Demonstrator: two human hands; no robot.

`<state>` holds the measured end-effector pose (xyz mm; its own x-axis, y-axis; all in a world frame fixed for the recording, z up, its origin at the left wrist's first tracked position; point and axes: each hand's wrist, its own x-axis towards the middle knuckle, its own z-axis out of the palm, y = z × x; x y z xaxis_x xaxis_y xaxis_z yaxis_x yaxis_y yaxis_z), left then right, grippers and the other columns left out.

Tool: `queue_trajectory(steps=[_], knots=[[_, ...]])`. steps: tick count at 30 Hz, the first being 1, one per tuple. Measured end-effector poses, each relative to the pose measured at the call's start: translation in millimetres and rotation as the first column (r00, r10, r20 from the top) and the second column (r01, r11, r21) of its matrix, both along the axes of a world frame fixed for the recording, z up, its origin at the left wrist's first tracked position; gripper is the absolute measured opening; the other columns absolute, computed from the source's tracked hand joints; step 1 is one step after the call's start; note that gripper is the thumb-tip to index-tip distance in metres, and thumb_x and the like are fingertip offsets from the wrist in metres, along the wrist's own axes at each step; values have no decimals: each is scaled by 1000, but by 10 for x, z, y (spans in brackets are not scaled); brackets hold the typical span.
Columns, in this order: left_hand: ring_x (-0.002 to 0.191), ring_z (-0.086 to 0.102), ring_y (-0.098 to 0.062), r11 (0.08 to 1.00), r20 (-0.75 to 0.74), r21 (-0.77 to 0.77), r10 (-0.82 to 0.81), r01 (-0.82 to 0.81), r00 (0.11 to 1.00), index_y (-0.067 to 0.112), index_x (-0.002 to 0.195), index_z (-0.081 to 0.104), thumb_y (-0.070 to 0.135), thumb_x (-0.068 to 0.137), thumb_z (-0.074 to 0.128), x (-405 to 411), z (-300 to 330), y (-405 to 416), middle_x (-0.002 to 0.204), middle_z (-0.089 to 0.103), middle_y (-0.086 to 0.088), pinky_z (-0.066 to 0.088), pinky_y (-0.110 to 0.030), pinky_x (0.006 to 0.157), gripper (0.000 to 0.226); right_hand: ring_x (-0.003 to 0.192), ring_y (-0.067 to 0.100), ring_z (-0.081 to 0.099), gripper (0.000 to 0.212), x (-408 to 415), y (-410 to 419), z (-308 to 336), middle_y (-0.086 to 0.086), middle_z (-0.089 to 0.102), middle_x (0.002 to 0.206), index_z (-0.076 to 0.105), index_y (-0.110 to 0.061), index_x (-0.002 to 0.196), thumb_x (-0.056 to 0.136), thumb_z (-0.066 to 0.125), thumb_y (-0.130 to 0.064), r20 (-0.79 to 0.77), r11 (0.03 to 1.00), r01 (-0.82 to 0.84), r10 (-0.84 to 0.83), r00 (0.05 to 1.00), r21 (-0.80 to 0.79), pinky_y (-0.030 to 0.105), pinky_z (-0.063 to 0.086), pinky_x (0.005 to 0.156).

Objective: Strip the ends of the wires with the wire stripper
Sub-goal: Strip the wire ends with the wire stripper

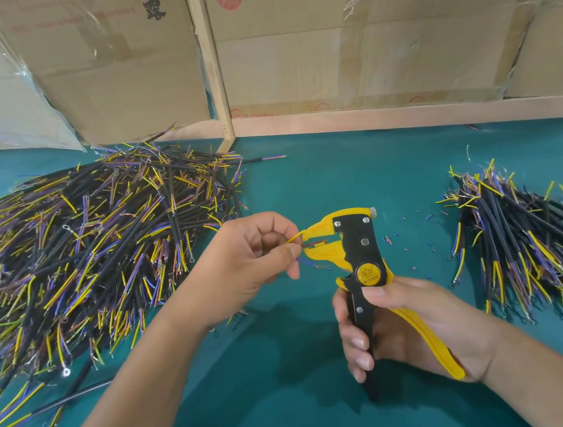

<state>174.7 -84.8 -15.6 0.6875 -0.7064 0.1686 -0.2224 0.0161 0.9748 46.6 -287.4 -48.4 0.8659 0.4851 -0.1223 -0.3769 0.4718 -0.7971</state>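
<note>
My right hand point(404, 325) grips the handles of a yellow and black wire stripper point(355, 244), jaws pointing left. My left hand point(256, 253) pinches a short cable whose thin inner wires point(296, 237) fan out at the fingertips. A brown wire end lies between the yellow jaws, while a yellow wire sticks out above the jaws and a blue one below. The cable's black sheath is hidden inside my left fist.
A big heap of black cables point(88, 252) with yellow, blue and brown ends covers the green table point(304, 183) at left. A smaller pile point(530, 241) lies at right. Bits of cut insulation point(405, 232) are scattered beside the tool. Cardboard boxes point(359, 40) stand behind.
</note>
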Motion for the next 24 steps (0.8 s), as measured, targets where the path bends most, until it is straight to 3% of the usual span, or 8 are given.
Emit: queue_trajectory(steps=[2, 6, 15, 24], knots=[[56, 32, -25, 1000, 1, -10, -2, 2, 1000, 8, 89, 64, 15, 88, 62, -4, 3, -2, 62, 63, -4, 27, -19, 49, 8, 69, 30, 54, 36, -3, 5, -3, 16, 52, 78, 61, -1, 106, 90, 71, -31, 6, 1000, -4, 4, 1000, 6, 47, 49, 74], [57, 26, -40, 1000, -21, -24, -6, 5, 1000, 6, 89, 64, 15, 88, 62, -18, 4, -9, 62, 63, -5, 22, -27, 50, 9, 65, 28, 53, 34, -12, 2, -1, 14, 50, 75, 61, -1, 103, 92, 70, -32, 14, 1000, -10, 10, 1000, 12, 46, 49, 72], [60, 32, -28, 1000, -20, -8, -6, 6, 1000, 6, 86, 63, 15, 88, 62, -20, 2, -7, 62, 63, -6, 29, -20, 49, 9, 58, 25, 49, 31, -15, 5, 0, 13, 47, 70, 61, -2, 95, 91, 71, -32, -10, 1000, 9, -9, 1000, 3, 42, 48, 66], [47, 39, -10, 1000, -17, 30, 1, -1, 1000, 6, 84, 64, 13, 86, 62, -17, 4, 5, 61, 63, -5, 34, -15, 48, 8, 57, 24, 48, 30, -19, 20, 1, 12, 45, 70, 60, -4, 93, 90, 72, -32, -28, 1000, 4, -3, 1000, 30, 40, 47, 64]])
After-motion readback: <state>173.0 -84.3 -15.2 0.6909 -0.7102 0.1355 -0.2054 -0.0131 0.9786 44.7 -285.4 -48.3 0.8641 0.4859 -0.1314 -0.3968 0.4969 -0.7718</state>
